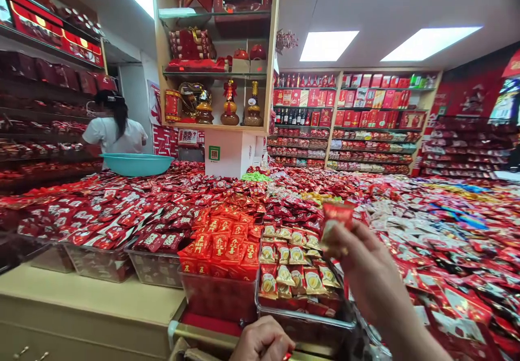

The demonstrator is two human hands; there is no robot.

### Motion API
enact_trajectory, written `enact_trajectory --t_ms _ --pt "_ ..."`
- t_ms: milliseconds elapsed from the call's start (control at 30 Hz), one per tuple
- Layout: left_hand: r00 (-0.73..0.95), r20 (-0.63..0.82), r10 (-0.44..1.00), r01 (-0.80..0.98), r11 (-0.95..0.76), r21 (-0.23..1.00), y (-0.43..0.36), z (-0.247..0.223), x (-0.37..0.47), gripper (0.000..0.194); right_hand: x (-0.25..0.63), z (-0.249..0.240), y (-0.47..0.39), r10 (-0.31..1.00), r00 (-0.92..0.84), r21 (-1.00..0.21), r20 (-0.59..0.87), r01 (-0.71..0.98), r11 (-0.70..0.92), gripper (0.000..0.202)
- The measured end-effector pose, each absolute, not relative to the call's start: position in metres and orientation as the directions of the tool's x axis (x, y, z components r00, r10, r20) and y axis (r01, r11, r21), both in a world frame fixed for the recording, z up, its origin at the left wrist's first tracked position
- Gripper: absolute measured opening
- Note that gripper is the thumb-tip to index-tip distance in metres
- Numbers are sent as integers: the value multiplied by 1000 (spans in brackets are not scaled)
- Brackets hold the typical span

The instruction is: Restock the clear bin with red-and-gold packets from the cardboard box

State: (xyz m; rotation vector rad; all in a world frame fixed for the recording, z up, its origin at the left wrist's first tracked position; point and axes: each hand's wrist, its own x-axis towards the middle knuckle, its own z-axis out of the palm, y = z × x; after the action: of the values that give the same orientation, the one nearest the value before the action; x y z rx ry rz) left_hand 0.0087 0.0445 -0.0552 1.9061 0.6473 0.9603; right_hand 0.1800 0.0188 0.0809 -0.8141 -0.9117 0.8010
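Observation:
My right hand (361, 263) is raised over the right edge of a clear bin (304, 317) of durian-picture packets (313, 281). Its fingers are closed on a red packet (338, 213), with a pale, blurred part under the fingertips. My left hand (264, 340) is low at the front, below that bin, with curled fingers. A small bit of red shows at its fingertips, too little of it to name. Left of the durian packets, a bin (219, 296) holds bright red packets (221, 246) with gold characters.
More clear bins (99, 263) of dark red packets line the left. Heaped packets (459, 263) spread to the right. A teal basin (138, 164) rests at the back left, near a person (117, 128) facing away. A display cabinet (215, 128) hangs over the middle.

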Motion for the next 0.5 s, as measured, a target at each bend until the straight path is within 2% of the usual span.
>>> enact_trajectory --t_ms 67,133,233,367,500 --pt "569 253 782 -57 -270 961 41 -51 8 45 166 46 13 950 216 -922 224 -270 278 23" --pt "573 188 797 -148 -125 981 39 -48 8 48 153 15 9 984 115 -935 133 -315 163 24" --pt "540 223 812 -148 -170 974 36 -42 7 45 139 -13 5 988 93 -940 120 -310 143 26" --pt "509 243 826 -59 -248 967 32 -32 8 35 137 -24 4 991 73 -942 111 -311 129 23" --pt "548 181 816 -2 -216 976 30 -29 10 33 145 -29 2 977 178 -945 114 -283 162 24"
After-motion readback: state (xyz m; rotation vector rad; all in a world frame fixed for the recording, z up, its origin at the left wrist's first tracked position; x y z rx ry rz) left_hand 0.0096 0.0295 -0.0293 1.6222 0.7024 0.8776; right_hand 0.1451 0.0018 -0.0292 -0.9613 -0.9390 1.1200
